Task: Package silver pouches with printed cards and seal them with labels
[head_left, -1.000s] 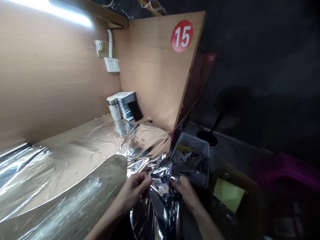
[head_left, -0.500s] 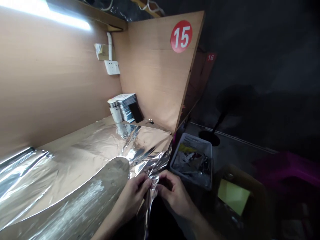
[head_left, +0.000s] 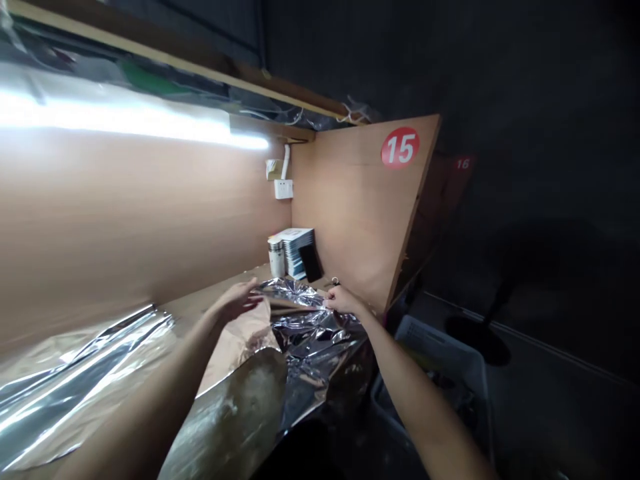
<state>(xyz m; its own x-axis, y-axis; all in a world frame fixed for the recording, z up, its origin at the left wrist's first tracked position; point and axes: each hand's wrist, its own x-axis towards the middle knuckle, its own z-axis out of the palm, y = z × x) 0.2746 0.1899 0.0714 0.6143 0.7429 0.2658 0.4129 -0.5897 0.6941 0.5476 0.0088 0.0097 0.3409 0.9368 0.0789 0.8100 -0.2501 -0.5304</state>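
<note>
Head view: left hand is lifting away, spread open, from crumpled aluminium foil, right hand pinching its far edge.

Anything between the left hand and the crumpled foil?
Nothing visible. The left hand is open and raised close to the crumpled foil sheet, with its fingertips near the foil's far edge and no object between them. The right hand is at the same edge, touching the foil.

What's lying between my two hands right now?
In the head view, a crumpled sheet of aluminium foil lies between your left hand and right hand; the right hand touches it.
</note>
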